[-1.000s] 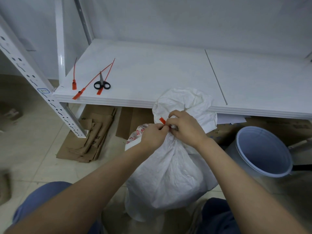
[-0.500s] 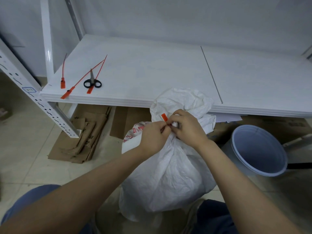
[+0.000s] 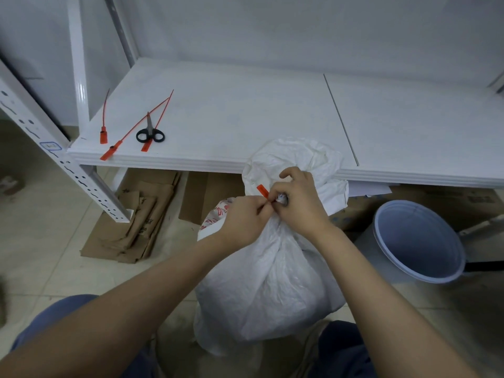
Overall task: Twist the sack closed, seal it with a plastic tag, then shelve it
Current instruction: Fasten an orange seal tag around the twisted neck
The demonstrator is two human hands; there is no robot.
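A white woven sack [image 3: 268,285] stands on the floor between my knees, its neck gathered and twisted. My right hand [image 3: 298,203] grips the twisted neck. My left hand [image 3: 246,216] pinches the strap of an orange plastic tag [image 3: 262,190] whose head sticks up just left of the neck; the strap around the neck is hidden by my fingers. The white shelf [image 3: 245,115] lies right behind the sack.
Three spare orange tags [image 3: 110,152] and black-handled scissors [image 3: 150,133] lie at the shelf's left front corner. A grey-blue bucket [image 3: 417,241] stands on the floor to the right. Flattened cardboard [image 3: 136,219] lies under the shelf. A perforated white upright [image 3: 54,156] slants at left.
Both hands stay at the sack's neck, working the tag; my right fingers have shifted slightly. The camera view has tilted a little.
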